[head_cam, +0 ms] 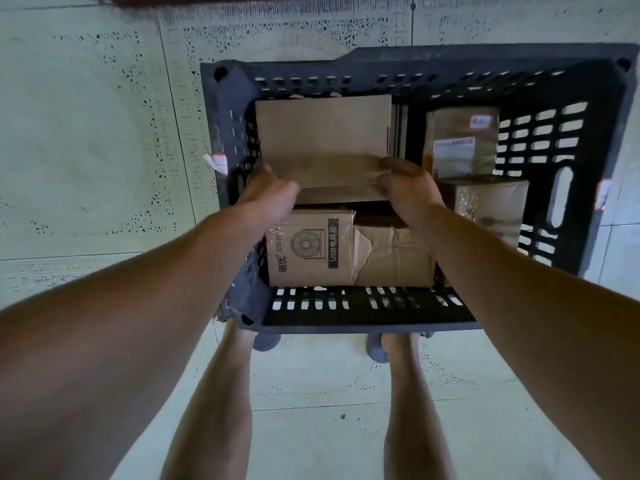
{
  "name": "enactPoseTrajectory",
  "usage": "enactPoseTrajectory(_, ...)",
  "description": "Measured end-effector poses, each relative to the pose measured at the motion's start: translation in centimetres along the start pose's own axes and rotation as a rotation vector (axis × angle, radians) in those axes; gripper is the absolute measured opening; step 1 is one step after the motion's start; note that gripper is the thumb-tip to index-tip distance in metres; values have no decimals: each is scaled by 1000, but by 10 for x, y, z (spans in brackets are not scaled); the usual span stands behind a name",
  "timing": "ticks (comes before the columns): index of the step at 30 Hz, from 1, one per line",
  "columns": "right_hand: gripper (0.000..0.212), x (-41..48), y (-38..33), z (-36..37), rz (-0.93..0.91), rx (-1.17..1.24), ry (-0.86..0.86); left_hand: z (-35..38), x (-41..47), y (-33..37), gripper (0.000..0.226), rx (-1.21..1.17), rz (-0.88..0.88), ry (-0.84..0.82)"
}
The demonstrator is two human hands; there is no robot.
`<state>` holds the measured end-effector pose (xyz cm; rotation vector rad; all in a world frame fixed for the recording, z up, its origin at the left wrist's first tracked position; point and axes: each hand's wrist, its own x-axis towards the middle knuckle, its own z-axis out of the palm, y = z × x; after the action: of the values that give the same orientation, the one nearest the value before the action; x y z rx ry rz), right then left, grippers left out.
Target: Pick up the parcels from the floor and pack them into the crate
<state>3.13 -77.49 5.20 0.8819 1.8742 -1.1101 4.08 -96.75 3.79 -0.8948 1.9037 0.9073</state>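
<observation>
While our left hand point(273, 188) and right hand point(405, 183) grip the plain parcel point(322, 140) over the crate's point(363, 317) far-left corner, we count four parcels packed; none visible on the floor point(86, 133).

Your feet point(377, 348) sit mostly hidden under the crate point(363, 317); the taped parcel point(462, 142) label is too blurred to read.

crate point(367, 311): flat parcel point(322, 140) far-left | fan box point(308, 247) near-left | two parcels point(464, 143) right, possibly stacked
</observation>
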Motion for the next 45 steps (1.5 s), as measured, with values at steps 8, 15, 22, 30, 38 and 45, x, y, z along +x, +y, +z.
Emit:
enactPoseTrajectory(8, 35, -29, -1, -15, -40, 43, 26, -5, -43, 6, 65, -21, 60, 56)
enactPoseTrajectory(15, 30, -122, -2, -72, 3, 223, -2, 0, -152, 52, 53, -22, 251, -9)
enactPoseTrajectory(22, 16, -247, -21, -187, 3, 205, -40, 1, -311, 108, 40, -168, 354, 15)
enactPoseTrajectory(30, 15, -383, -15, -293, -176, 309, 67, 1, -460, 133, 36, -357, 449, -45)
enactPoseTrajectory(38, 19, -478, 64, -332, -183, 533, 236, 33, -551, 156, 28, -324, 564, -227)
enactPoseTrajectory(45, 26, -528, 153, -389, -172, 707, 377, 98, -614, 179, 17, -57, 679, -348)
